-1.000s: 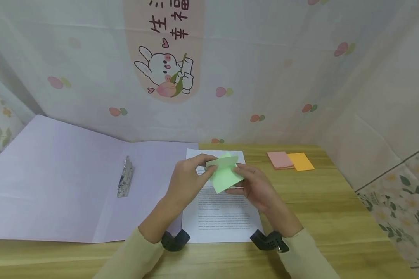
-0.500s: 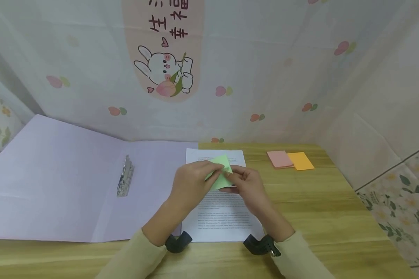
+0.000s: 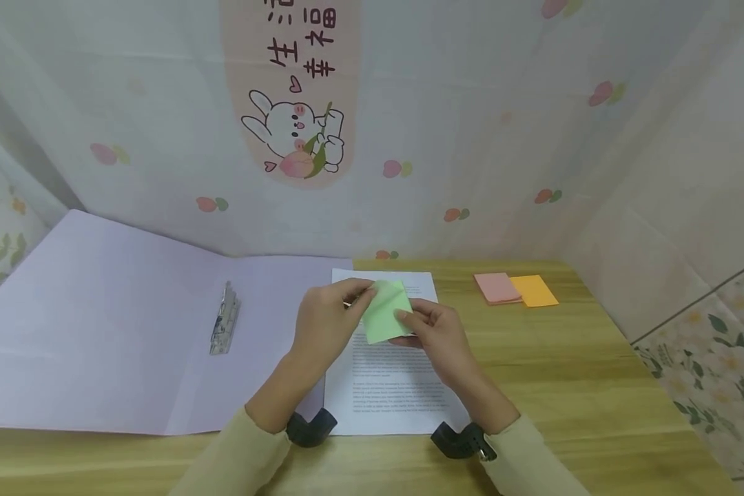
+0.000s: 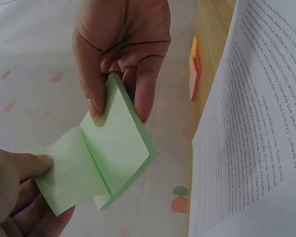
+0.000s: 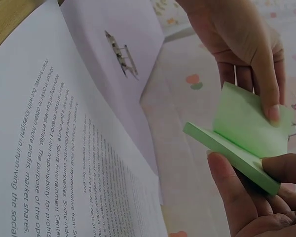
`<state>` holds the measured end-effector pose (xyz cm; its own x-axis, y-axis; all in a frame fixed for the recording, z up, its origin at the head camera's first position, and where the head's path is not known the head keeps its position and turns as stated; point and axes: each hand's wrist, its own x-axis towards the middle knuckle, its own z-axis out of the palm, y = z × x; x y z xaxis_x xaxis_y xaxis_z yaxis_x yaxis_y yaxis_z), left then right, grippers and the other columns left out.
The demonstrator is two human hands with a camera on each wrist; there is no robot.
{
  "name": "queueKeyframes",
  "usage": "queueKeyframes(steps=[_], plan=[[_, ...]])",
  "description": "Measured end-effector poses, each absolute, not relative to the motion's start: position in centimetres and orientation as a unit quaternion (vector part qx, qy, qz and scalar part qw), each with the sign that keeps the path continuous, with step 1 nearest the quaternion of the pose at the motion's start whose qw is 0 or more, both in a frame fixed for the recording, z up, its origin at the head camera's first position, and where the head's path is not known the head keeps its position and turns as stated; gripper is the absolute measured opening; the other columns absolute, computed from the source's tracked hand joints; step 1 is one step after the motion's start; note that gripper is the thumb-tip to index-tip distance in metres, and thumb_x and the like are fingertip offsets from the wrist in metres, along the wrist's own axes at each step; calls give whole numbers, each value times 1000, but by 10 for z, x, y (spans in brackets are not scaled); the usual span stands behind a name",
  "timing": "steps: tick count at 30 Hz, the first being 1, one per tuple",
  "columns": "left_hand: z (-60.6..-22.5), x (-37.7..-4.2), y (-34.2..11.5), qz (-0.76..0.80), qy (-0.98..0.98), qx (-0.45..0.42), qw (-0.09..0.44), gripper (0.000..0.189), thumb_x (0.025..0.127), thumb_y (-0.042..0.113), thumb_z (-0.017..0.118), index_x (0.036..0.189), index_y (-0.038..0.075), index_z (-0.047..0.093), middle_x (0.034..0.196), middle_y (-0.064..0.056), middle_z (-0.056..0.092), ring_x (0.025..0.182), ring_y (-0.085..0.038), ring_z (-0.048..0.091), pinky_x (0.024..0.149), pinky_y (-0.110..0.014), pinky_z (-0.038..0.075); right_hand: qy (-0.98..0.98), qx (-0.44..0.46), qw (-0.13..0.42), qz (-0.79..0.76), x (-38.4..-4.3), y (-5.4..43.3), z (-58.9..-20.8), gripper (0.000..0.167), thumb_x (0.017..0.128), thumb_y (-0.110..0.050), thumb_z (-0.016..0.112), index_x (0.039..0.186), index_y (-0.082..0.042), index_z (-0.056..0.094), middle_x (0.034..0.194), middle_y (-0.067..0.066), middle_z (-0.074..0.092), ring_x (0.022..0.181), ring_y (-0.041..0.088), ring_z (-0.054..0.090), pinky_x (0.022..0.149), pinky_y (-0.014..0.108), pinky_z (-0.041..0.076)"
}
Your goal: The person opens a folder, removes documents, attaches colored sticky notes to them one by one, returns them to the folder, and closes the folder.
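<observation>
A pad of green sticky notes (image 3: 386, 318) is held above the printed paper (image 3: 403, 393). My right hand (image 3: 441, 339) grips the pad, with the thumb on its face and the fingers beneath. With thumb and fingers my left hand (image 3: 327, 318) pinches the top sheet. In the left wrist view that green sheet (image 4: 68, 170) is lifted from the pad (image 4: 121, 138) and bends back along one edge, still joined there. The right wrist view shows the pad's thick side (image 5: 227, 152) between my right thumb and fingers.
An open lilac folder (image 3: 111, 331) with a metal clip (image 3: 225, 320) lies to the left, partly under the paper's side. Pink sticky notes (image 3: 497, 288) and orange sticky notes (image 3: 536, 291) lie at the back right of the wooden table (image 3: 570, 386). A patterned curtain (image 3: 459, 138) hangs behind.
A second ago the sheet's flap stood up from the pad; then both hands came together over it. Now my left hand has drawn back left, pinching the sheet's edge.
</observation>
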<state>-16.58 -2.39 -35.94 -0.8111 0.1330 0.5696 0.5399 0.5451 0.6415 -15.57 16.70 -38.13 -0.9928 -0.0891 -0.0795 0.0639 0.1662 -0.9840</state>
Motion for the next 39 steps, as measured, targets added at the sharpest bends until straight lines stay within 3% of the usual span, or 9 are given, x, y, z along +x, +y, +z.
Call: queueKeyframes(steps=[14,26,34,39], plan=[[-356,-171,-29,-512,-828,-174,152,21,91,5,72,111,2,77,103,-11,79,89,-21,76,76,-34,64,755,-2,61,-652,-159,172,-381,36,102,-11,58,135,4,58,126,23,70,101,24,76,82,35,63],[-353,-175,-35,-527,-824,-147,151,21,93,3,70,113,0,76,109,-15,78,97,-25,77,80,-37,64,749,3,67,-659,-160,172,-380,36,102,-10,57,136,4,57,127,24,69,101,24,76,82,35,63],[-353,-178,-38,-555,-810,-120,144,35,93,1,69,128,4,70,109,-16,77,100,-25,77,83,-39,63,747,16,70,-661,-160,172,-378,37,102,-11,57,137,3,57,129,23,68,100,22,76,82,34,63],[-352,-179,-41,-560,-806,-117,153,35,91,1,71,126,1,70,111,-18,76,101,-27,76,83,-39,63,742,15,69,-667,-161,175,-377,38,102,-10,57,137,4,57,130,24,68,100,21,76,82,34,63]])
